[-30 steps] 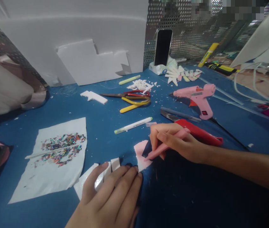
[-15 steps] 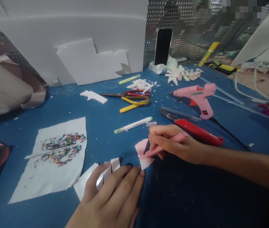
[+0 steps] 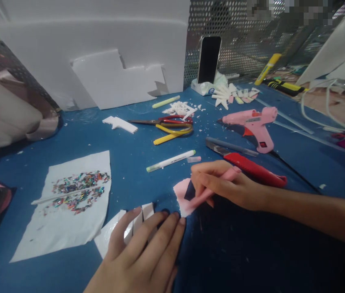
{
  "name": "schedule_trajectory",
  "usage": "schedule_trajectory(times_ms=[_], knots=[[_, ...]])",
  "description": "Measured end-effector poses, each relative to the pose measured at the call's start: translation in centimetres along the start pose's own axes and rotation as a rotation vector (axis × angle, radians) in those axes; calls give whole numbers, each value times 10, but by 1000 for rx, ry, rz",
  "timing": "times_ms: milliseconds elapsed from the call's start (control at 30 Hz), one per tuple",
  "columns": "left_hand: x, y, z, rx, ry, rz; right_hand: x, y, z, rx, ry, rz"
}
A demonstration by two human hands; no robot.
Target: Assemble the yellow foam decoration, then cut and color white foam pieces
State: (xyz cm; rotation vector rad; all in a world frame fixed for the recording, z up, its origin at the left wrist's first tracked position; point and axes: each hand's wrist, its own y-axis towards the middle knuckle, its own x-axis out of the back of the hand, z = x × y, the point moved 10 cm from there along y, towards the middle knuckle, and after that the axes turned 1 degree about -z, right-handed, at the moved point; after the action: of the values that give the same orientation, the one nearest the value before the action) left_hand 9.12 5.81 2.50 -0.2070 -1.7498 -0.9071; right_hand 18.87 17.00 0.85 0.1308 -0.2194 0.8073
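Observation:
My right hand grips a pink marker, its tip down on a small torn-edged piece of white sheet coloured mostly pink. A dark notch shows in the middle of that piece. Stretched flat, my left hand has its fingertips at the piece's lower edge. Under and beside its thumb and fingers lie white cut pieces, partly covered by the hand. A white marker with green ends and a small pink cap lie just beyond the right hand.
A red-handled utility knife and pink glue gun lie at right. Scissors rest beside white scraps. Glittery flakes cover a white paper at left. A phone stands at the back before the mesh.
The pink marker's tip has moved down over the piece's lower part, where more pink now shows. My left hand has stayed in place.

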Motion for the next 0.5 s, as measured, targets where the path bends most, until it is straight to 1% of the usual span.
schedule_trajectory(times_ms=[67,167,200,300,333,433,500], knots=[[0,-1,0,5,-5,2,3,0,1,12,-25,-26],[0,0,0,0,1,3,-3,1,-2,-17,40,36],[0,0,-1,-2,0,2,-4,1,-1,-12,42,37],[0,2,-2,-8,-2,-1,4,1,3,32,-32,-43],[1,3,-2,-7,-4,-2,4,1,3,36,-33,-42],[0,3,-1,3,-12,-4,-3,1,1,13,43,32],[-1,2,-1,3,-7,6,1,1,2,27,14,-9]])
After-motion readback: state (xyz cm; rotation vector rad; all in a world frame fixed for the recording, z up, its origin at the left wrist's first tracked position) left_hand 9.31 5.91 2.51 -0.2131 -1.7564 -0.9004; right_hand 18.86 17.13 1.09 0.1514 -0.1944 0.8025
